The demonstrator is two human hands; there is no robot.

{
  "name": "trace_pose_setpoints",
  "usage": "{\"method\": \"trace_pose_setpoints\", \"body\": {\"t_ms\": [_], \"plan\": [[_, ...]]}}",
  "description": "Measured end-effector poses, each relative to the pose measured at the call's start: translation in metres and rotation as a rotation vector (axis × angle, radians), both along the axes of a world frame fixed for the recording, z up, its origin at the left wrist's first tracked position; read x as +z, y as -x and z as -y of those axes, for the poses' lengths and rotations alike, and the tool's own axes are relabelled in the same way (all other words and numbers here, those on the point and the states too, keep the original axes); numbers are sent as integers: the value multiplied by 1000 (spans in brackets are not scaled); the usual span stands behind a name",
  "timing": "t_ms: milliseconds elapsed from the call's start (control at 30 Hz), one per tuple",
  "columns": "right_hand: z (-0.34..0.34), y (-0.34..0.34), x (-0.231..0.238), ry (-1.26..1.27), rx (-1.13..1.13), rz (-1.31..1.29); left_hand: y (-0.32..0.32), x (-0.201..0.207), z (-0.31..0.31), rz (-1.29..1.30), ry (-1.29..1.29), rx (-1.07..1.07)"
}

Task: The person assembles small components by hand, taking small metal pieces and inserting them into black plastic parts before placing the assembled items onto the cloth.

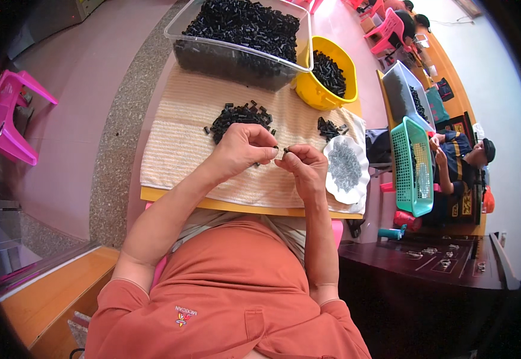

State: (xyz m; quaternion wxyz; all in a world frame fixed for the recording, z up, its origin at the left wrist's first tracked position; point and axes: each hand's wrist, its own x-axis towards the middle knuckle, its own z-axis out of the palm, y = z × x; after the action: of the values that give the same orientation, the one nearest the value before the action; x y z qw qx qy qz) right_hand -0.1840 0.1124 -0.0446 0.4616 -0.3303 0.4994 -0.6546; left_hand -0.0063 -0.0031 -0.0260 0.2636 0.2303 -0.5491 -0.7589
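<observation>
My left hand (244, 145) pinches a small black piece (276, 148) between thumb and forefinger. Close to its right, my right hand (306, 166) is closed too, a tiny dark part (285, 151) at its fingertips; what kind it is, I cannot make out. The two pinches almost meet above the striped towel (177, 137) on the table. Just beyond the left hand lies a loose pile of short black tube-like pieces (248, 112). A white scalloped dish (355, 195) of small clear pieces (344, 163) sits beside my right hand, with a smaller black heap (328, 128) behind it.
At the table's far side stand a clear plastic bin (236, 57) full of black pieces and a yellow bucket (311, 90) holding more. To the right, a person (452, 155) works beside a green basket (413, 197). A pink stool (10, 119) stands at left.
</observation>
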Motion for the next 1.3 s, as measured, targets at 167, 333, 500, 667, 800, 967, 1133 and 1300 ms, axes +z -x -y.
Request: {"method": "trace_pose_setpoints", "body": {"t_ms": [167, 333, 500, 667, 800, 967, 1133, 1300], "plan": [[-1, -1, 3, 11, 14, -6, 1, -1, -1, 17, 6, -14], [-1, -4, 5, 7, 5, -45, 1, -2, -1, 18, 18, -28], [-2, -5, 4, -14, 4, -135, 2, -2, -1, 25, 31, -32], [-3, -4, 4, 3, 8, -125, 2, 1, -3, 40, 43, -32], [-3, -4, 1, 12, 19, -129, 2, 1, -3, 46, 49, -47], [-2, -6, -1, 6, 19, -143, 1, 2, -2, 45, 52, -53], [-2, -5, -1, 13, 28, -148, 1, 3, -2, 45, 29, -60], [-2, -5, -1, 13, 22, -159, 1, 3, -2, 42, 28, -69]]}}
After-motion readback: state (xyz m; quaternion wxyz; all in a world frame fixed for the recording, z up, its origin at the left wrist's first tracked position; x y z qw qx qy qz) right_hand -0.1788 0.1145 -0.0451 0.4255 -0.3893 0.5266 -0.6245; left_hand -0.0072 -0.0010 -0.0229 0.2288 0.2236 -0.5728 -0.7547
